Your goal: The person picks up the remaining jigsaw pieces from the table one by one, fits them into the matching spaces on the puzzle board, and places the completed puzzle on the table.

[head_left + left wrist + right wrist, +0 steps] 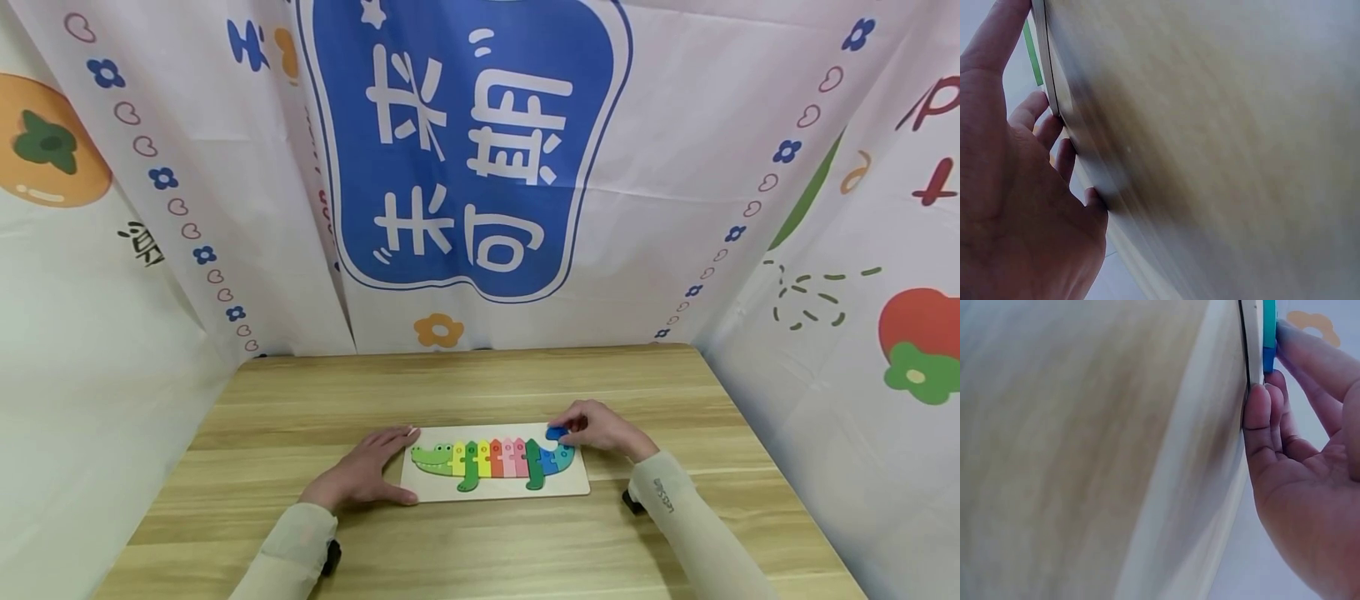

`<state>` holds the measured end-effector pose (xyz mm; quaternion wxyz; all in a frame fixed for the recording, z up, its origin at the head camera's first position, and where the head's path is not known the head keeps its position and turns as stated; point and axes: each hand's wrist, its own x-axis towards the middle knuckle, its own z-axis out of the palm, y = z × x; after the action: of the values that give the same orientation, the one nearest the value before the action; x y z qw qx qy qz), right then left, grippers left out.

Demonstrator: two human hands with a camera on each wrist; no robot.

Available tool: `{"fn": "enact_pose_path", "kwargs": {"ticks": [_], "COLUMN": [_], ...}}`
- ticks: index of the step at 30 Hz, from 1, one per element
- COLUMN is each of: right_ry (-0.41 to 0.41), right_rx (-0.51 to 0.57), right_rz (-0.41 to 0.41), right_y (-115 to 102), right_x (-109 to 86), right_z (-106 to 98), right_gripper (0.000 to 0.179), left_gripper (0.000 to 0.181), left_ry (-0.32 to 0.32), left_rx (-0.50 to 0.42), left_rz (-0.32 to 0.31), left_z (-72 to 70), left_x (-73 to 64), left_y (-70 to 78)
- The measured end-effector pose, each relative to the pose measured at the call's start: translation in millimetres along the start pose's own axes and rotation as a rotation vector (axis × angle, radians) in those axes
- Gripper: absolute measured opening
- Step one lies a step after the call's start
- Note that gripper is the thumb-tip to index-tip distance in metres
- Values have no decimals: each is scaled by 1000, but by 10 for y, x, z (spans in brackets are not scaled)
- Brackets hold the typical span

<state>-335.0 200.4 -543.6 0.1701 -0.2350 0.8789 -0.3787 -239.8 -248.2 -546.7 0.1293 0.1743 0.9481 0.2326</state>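
Observation:
A flat wooden crocodile puzzle [487, 458] of bright segments lies on its pale board [431, 490], with a green head at the left and a blue tail curling up at the right. My left hand [363, 467] spans the board's left end, thumb at the near corner and fingertips at the far corner. In the left wrist view, the fingers [1067, 156] rest along the board's edge. At the tail's tip, my right hand [596, 427] pinches the dark blue tail piece [556, 433] between thumb and fingers. The right wrist view shows the teal and blue tail edge [1269, 331] beside the fingertips.
The wood-grain table [465, 550] extends around the board on all sides. A white printed cloth [675, 167] hangs behind its far edge, with further cloth at both sides. Dark wrist devices [332, 557] show at both cuffs.

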Motion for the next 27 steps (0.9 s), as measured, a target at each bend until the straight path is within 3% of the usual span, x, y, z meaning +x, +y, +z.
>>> {"fn": "enact_pose_path", "kwargs": {"ticks": [5,11,15,17,23,27], "right_ry": [-1,34,115,179,435,567], "right_rx": [-4,-55,-178,-249,-483,-665], "right_rz": [11,23,-5,-35,-137,-269], "right_y": [-1,-12,-88,-136,-206,-226], "right_x": [-11,-28,-65,-101,-309,-432], "right_z": [-5,-21,-74,-128,-403,-610], "right_gripper": [27,30,38,43,59,70], "left_gripper": [111,109,100,95,82,81], "left_ry": [-1,-15,50,124,355,490], "left_rx": [-11,-114,-116,-26,377,528], "left_rz": [11,33,78,103,130,141], "left_z": [10,-30,-150,-239,-592,-854], "left_x": [17,29,30,20,-126,-294], "left_y": [-23,-81,-92,-86,-100,-166]}}
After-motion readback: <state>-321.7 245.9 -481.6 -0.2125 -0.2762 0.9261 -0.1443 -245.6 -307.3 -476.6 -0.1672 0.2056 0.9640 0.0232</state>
